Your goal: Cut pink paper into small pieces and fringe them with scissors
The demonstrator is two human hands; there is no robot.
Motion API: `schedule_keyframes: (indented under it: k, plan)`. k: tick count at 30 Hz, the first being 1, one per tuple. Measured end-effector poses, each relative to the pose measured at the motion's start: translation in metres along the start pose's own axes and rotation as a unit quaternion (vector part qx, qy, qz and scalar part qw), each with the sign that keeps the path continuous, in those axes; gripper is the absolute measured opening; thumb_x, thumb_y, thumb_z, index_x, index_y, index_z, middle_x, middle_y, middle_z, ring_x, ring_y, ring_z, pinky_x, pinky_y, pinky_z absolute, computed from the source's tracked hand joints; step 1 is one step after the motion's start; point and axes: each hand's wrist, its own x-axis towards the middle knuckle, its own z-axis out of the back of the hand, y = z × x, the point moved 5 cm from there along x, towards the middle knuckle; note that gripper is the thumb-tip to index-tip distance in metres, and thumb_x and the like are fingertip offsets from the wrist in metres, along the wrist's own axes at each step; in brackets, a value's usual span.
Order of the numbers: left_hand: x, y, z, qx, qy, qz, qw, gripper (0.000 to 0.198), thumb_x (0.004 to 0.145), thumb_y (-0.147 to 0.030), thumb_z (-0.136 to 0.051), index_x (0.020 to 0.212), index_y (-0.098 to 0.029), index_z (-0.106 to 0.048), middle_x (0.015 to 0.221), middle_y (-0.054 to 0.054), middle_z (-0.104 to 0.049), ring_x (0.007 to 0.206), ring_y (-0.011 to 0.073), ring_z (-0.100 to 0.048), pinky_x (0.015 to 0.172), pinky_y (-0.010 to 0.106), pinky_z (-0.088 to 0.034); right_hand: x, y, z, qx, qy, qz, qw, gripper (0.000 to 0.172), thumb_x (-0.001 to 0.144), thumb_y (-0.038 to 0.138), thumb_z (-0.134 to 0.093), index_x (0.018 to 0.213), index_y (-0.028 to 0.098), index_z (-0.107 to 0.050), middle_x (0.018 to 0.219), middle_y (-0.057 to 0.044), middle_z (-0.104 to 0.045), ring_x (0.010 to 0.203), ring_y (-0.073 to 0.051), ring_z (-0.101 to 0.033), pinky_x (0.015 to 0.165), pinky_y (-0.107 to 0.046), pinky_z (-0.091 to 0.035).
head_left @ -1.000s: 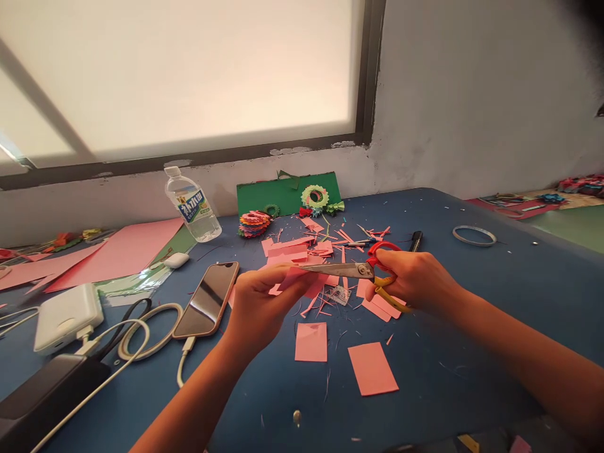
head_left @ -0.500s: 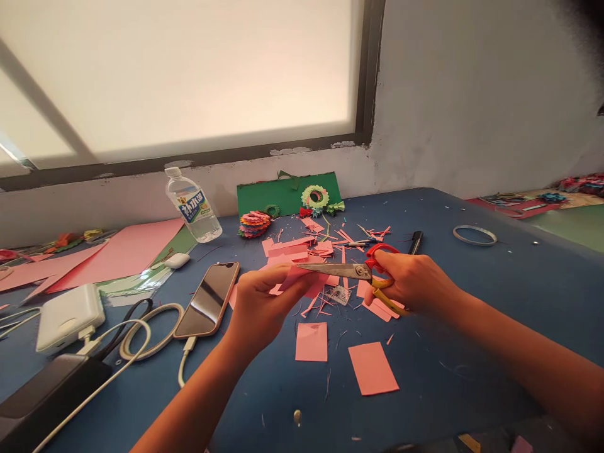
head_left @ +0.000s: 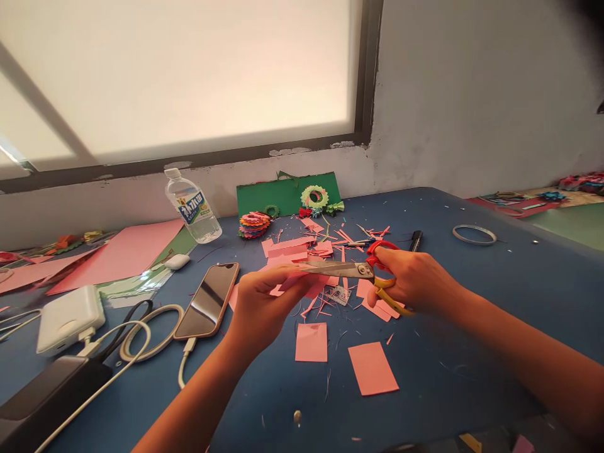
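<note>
My right hand (head_left: pixel 415 277) grips the scissors (head_left: pixel 346 268) by their red and yellow handles, the blades pointing left. In my left hand (head_left: pixel 264 308) a small piece of pink paper (head_left: pixel 302 275) is pinched between thumb and fingers, and the blades lie at it, slightly apart. Part of that paper is hidden by my fingers. Below my hands two cut pink paper pieces (head_left: pixel 311 342) lie flat on the blue table (head_left: pixel 453 365). Behind them, pink strips and scraps (head_left: pixel 287 250) are heaped together.
At the left are a phone (head_left: pixel 207 301), a white power bank (head_left: pixel 70 319), cables and a plastic bottle (head_left: pixel 194 207). Folded paper decorations (head_left: pixel 255 224) stand before a green card (head_left: pixel 264 198). A ring (head_left: pixel 474 234) and a black pen (head_left: pixel 416 241) lie to the right.
The scissors' blades have parted a little at the pink paper, and the yellow handle has shifted slightly. My left hand stays in nearly the same place.
</note>
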Motion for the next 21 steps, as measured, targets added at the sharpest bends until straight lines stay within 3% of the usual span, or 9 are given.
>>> schedule_keyframes:
  k: [8,21]
  plan:
    - [-0.0005,-0.0043,-0.0027,0.029,0.027,-0.006,0.999,0.013,0.075,-0.025,-0.06,0.075,-0.019,-0.072,0.075,0.003,-0.071,0.07,0.0178,-0.064,0.064,0.027,-0.051,0.0002,0.0023,0.0003,0.005,0.005,0.001,1.0,0.032,0.072,0.05,-0.045,0.061,0.021,-0.039,0.05,0.002,-0.049,0.043,-0.011,-0.042,0.043,-0.023,-0.022]
    - [-0.0016,-0.0055,-0.008,0.023,0.046,-0.019,0.998,0.011,0.074,-0.023,-0.061,0.077,-0.021,-0.072,0.077,0.002,-0.071,0.069,0.015,-0.062,0.06,0.024,-0.048,-0.0009,0.0034,0.0005,0.035,0.012,-0.006,0.999,0.036,0.07,0.053,-0.049,0.056,0.02,-0.039,0.049,0.003,-0.049,0.042,-0.01,-0.042,0.043,-0.023,-0.021]
